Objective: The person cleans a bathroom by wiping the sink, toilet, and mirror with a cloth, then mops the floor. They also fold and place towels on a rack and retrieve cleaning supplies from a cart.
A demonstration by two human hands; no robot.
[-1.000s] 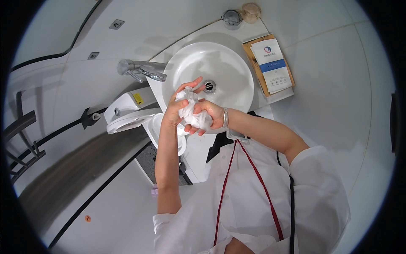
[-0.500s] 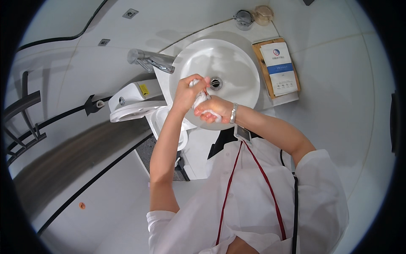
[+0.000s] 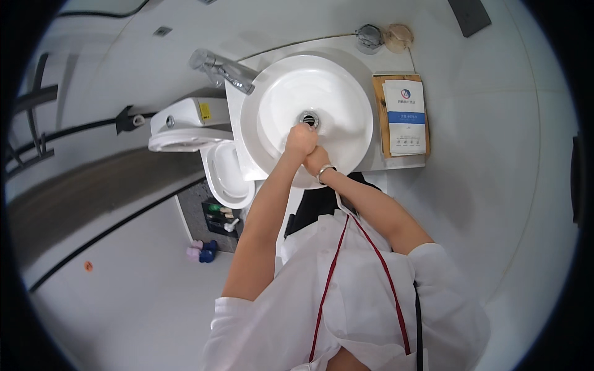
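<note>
Over the sink (image 3: 339, 83): left hand (image 3: 301, 140) and right hand (image 3: 317, 159), touching, fingers curled closed, presumably around cloth, hidden; likely soft, limp; best gripped at both ends.

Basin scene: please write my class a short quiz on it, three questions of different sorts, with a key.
1. Which wrist wears the silver wristband? A) left; B) right; C) both.
2. True or false: in this view, the left hand is nearer the drain than the right hand is.
3. Fill in: the white booklet beside the basin has a ____ stripe across it.

Key: 1. B; 2. true; 3. blue.
</note>
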